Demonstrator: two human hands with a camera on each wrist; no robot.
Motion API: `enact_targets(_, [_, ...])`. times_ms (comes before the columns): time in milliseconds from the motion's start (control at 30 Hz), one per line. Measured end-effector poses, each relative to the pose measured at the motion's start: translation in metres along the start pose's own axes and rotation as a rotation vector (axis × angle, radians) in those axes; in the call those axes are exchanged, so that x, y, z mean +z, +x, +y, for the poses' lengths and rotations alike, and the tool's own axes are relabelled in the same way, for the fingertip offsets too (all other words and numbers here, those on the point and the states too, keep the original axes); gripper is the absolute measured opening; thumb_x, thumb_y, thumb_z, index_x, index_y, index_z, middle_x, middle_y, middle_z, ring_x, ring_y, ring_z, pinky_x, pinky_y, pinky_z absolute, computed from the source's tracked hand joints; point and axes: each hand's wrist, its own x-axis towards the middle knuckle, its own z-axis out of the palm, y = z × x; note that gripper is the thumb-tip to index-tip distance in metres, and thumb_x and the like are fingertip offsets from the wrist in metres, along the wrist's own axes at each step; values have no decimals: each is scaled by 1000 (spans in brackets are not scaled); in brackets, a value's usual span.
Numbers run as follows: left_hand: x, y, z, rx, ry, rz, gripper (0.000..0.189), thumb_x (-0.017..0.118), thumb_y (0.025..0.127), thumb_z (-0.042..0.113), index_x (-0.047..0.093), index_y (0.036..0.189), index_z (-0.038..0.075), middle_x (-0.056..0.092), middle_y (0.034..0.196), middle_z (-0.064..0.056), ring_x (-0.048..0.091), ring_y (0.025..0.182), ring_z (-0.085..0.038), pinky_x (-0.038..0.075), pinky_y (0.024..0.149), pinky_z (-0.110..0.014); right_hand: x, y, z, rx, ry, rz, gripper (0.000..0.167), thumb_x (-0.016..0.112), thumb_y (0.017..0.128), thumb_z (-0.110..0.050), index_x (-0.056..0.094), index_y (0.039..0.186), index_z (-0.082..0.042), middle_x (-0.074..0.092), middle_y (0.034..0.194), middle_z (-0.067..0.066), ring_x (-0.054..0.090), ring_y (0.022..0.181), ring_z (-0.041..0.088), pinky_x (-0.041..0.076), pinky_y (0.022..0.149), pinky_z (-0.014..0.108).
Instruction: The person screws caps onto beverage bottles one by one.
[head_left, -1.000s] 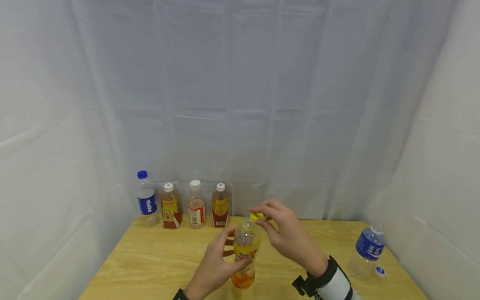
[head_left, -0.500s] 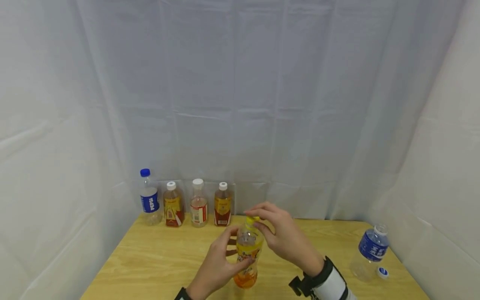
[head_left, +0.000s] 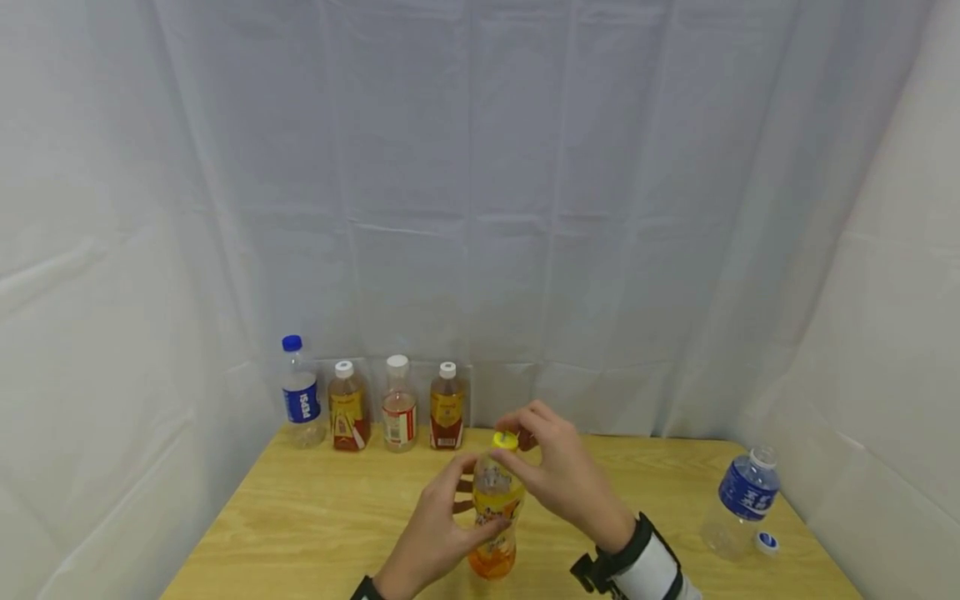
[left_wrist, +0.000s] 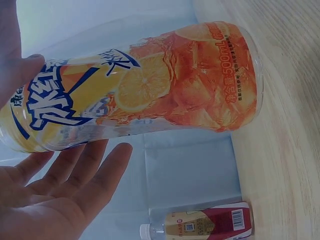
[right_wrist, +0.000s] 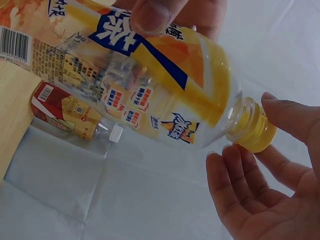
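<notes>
An iced tea bottle (head_left: 495, 502) with a yellow and orange label stands upright near the table's front. My left hand (head_left: 431, 529) holds it round the middle, thumb on the near side. In the left wrist view, the fingers (left_wrist: 95, 175) spread along the bottle's far side and its base is close to the wood. The yellow cap (head_left: 505, 440) sits on the bottle's mouth. My right hand (head_left: 566, 471) pinches this cap between thumb and fingers. Seen from the right wrist, the thumb (right_wrist: 290, 117) lies against one side of the cap and the other fingers curl beneath.
Along the back left stand a Pepsi bottle (head_left: 302, 404), two brown tea bottles (head_left: 348, 412) (head_left: 447, 410) and a clear bottle with a white cap (head_left: 399, 408). An uncapped blue-labelled bottle (head_left: 750, 492) stands right, its white-and-blue cap (head_left: 767, 542) beside it. White curtains (head_left: 480, 208) surround the table.
The yellow cap came down from just above the bottle's mouth onto it. My right fingers have shifted round the cap, showing more of its top. The left hand keeps its hold.
</notes>
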Motion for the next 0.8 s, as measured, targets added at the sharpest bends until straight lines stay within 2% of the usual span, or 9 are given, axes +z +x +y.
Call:
enact_targets(100, [0,0,0,-10,-3,-6,68,81,87,38,48,143,17,59,134,-9,63,113,-31,61,85,-37,2,0,1,1,20,1,21,78,91,-24,73,110,-17,60,99,-10,60,87,8,56,79,25])
enact_targets(267, [-2,0,1,-13,-4,-11,67,80,88,41,49,142,18,59,135,-8,63,114,-31,61,85,-37,0,0,3,-49,76,-3,24,76,92,-13,74,115,-19,65,107,-7,66,94,10,59,82,31])
enact_targets(400, [-3,1,1,-5,1,-8,66,80,87,41,49,141,19,59,135,-7,63,114,-30,61,85,-38,-3,0,3,-65,95,-9,25,76,92,-13,74,116,-19,66,107,-6,66,96,11,59,83,29])
enact_targets(600, [-3,0,2,-12,12,-2,65,81,87,40,50,141,20,59,134,-7,63,113,-27,61,84,-37,-1,0,0,-20,135,26,24,80,88,-15,73,110,-16,64,101,-6,65,93,10,60,83,27])
enact_targets(800, [-1,-1,2,-13,21,9,66,80,87,42,49,142,20,60,133,-7,63,113,-28,61,85,-41,5,-3,1,40,133,38,28,79,90,-17,74,117,-16,61,99,-7,63,91,9,59,82,26])
